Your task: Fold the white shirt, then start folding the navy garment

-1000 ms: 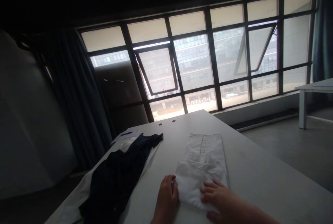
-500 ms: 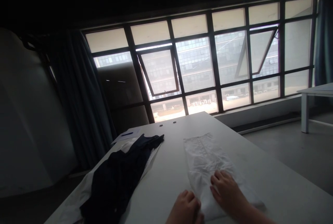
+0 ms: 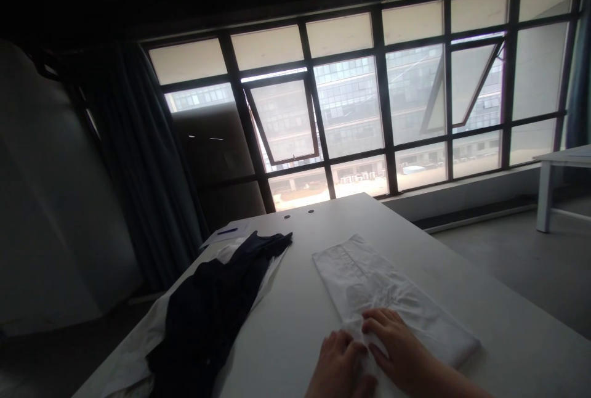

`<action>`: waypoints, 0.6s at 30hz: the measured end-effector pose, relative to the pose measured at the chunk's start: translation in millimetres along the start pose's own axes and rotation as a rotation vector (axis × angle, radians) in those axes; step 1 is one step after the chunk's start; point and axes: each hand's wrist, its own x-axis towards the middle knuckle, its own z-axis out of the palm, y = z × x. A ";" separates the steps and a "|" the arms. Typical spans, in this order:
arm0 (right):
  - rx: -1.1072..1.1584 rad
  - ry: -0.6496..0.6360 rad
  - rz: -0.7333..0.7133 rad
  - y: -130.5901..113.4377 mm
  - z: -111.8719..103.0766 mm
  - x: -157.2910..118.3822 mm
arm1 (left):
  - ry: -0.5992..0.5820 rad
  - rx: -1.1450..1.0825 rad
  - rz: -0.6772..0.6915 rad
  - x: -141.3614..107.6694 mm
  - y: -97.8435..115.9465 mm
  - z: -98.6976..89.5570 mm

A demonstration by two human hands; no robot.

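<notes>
A folded white garment [image 3: 385, 287] lies flat on the white table, creased across its middle and with a seam line near its far end. My left hand [image 3: 339, 361] is at its near left edge, fingers curled over the cloth. Close beside it, my right hand [image 3: 397, 345] rests on the garment with bent fingers and thumb gathering a bit of the fabric. The near corner of the garment is hidden under both hands.
Left on the table [image 3: 290, 275] is a heap of dark navy clothing [image 3: 207, 299] over white clothing [image 3: 143, 342]. Behind it lie paper sheets [image 3: 217, 238] and a pen [image 3: 228, 230]. Another white table [image 3: 545, 194] stands at right, near the windows.
The white garment has turned, its far end shifting left and its near end right. My right hand has moved left and closer to my left hand, which shifted slightly right.
</notes>
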 end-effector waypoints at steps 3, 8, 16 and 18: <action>-0.021 0.009 -0.077 -7.4 -0.6 -0.8 | -0.003 -0.021 -0.079 -0.8 12.8 -25.5; -0.180 0.031 -0.557 -0.4 42.3 -2.9 | 0.031 -0.045 -0.189 3.5 15.3 -39.7; -0.333 0.205 -0.653 18.7 88.1 1.2 | 0.122 -0.522 -0.378 12.4 -7.3 -31.1; -0.333 0.180 -0.606 18.7 88.8 1.3 | 0.088 -0.657 -0.390 19.6 -10.7 -32.8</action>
